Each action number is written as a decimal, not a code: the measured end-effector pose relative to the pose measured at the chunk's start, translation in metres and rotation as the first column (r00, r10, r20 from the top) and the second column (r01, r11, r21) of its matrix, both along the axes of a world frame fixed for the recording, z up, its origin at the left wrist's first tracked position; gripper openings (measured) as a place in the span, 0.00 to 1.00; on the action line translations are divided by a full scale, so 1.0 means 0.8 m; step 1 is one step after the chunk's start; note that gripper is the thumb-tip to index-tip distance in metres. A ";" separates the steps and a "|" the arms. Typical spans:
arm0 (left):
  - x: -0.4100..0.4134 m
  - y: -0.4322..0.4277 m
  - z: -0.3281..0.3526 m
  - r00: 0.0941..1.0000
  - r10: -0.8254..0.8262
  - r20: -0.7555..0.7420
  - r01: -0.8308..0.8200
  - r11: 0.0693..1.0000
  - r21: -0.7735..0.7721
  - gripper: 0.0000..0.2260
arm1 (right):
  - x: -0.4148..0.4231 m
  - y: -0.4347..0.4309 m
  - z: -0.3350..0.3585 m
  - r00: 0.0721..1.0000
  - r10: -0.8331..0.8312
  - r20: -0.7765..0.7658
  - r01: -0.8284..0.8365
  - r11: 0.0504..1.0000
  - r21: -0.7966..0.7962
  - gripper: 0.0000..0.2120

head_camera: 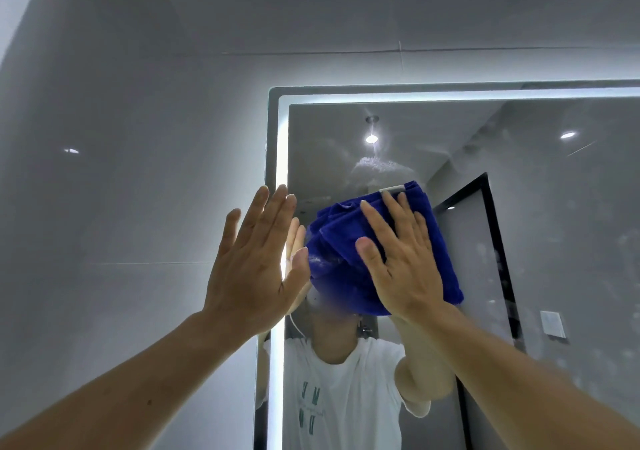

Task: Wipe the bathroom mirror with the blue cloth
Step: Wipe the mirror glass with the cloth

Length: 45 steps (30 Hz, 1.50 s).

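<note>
The right hand presses the folded blue cloth flat against the mirror, near the mirror's lit left edge. The left hand, fingers straight, rests flat on that edge, just left of the cloth.

A deep blue terry cloth, folded into a thick bunched pad with a small pale tag at its top edge, lies flat against the bathroom mirror near the upper left corner. The mirror is a tall rectangle on a grey tiled wall, edged with a glowing white light strip — its glass shows cloudy smears and pale specks, thickest toward the right side.
</note>
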State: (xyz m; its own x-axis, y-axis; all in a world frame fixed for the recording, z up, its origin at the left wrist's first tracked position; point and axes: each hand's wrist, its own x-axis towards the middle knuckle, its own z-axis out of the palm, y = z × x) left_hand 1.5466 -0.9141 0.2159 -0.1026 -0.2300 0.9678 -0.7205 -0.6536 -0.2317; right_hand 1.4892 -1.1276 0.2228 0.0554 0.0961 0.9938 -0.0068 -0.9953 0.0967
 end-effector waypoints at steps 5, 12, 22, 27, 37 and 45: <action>0.003 0.000 -0.001 1.000 0.004 -0.008 -0.004 1.000 -0.004 0.29 | 0.012 0.007 0.007 0.976 -0.196 0.093 0.182 0.973 0.144 0.31; 0.005 -0.005 -0.002 1.000 0.014 -0.009 -0.014 1.000 0.011 0.29 | 0.014 0.017 0.010 0.931 -0.364 -0.003 0.362 0.926 0.103 0.40; -0.006 -0.005 -0.002 1.000 -0.012 0.018 0.012 1.000 -0.004 0.29 | 0.006 0.006 -0.016 0.985 -0.158 0.068 0.166 0.977 -0.136 0.22; 0.000 0.013 0.001 1.000 0.014 0.025 -0.013 1.000 -0.010 0.29 | 0.001 -0.008 0.025 0.989 -0.109 0.101 0.113 0.993 -0.038 0.20; 0.005 0.016 0.028 0.999 0.024 0.022 -0.023 0.998 -0.054 0.28 | 0.032 0.051 0.073 0.955 -0.296 -0.001 0.295 0.953 -0.075 0.26; -0.012 -0.005 0.032 0.999 -0.043 0.000 0.043 0.998 -0.053 0.29 | -0.009 -0.013 -0.006 0.978 -0.197 -0.064 0.170 0.940 -0.296 0.20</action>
State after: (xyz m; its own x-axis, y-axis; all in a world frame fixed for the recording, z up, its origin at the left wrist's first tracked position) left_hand 1.5366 -0.9182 0.2413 -0.1102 -0.1741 0.9785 -0.7487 -0.6330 -0.1970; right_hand 1.4823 -1.1378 0.2177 0.1887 0.3563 0.9151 -0.1644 -0.9073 0.3871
